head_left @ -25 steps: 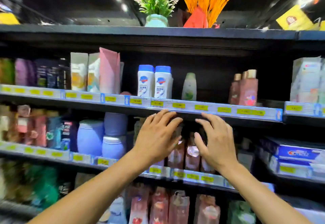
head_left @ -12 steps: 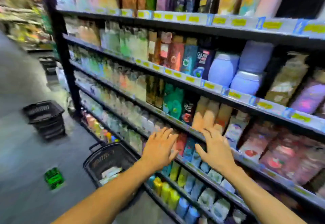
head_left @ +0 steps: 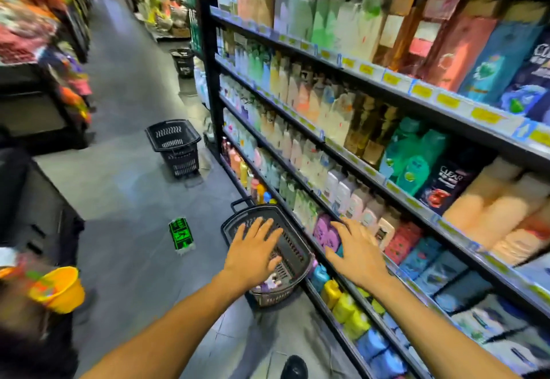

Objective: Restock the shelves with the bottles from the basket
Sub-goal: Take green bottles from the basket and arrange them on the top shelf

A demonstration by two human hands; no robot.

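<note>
- Two bare hands reach forward and down with both forearms stretched out, palms facing away and fingers straight and spread. They are apart from each other and neither grips anything.
- The left hand (head_left: 256,252) hovers over the open top of the dark basket (head_left: 276,295), its fingers pointing toward the far rim.
- The right hand (head_left: 357,255) is level with it, in front of a lower row of the shelves (head_left: 395,81), with its fingertips near a purple bottle (head_left: 324,230). Whether it touches the shelf edge cannot be told.
- The basket stands on the grey floor just beside the foot of the shelves. A few bottles (head_left: 271,282) show in its bottom, just past the left wrist; they are blurred and hard to make out.
- The shelves run along the right side, packed with upright bottles in rows.
- Two more black baskets stand further along the aisle, one nearer (head_left: 174,146) and one far (head_left: 183,62).
- A green floor marker (head_left: 181,236) lies left of the basket, and a yellow bucket (head_left: 59,289) sits at the lower left.
</note>
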